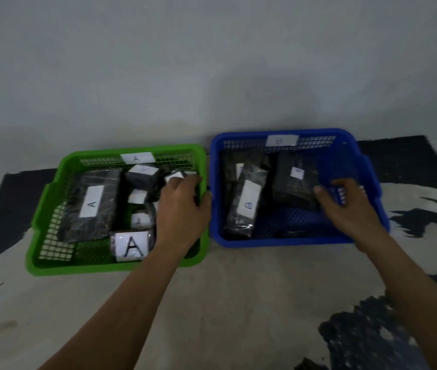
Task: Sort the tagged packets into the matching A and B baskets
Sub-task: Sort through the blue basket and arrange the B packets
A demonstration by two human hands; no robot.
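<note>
The green basket (105, 268), tagged A, holds the A packets (91, 204), each lying where its letter matches. Over the basket's right side the left hand (182, 209) reaches in palm down, fingers curled round a small packet (176, 177), likely about to set it down. Just beside it, the blue basket (278, 241) holds the B packets (248, 204). There the right hand (345, 206) sits at the right edge of a dark packet (292, 188), thumb touching it and fingers bent; whether it grips, I cannot tell.

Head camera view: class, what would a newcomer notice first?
Two bright baskets sit side by side: the green basket left, the blue basket right, both holding dark packets with white tags. The bold A tag at the green one's near edge stands out. The left hand and right hand each reach into one.
</note>
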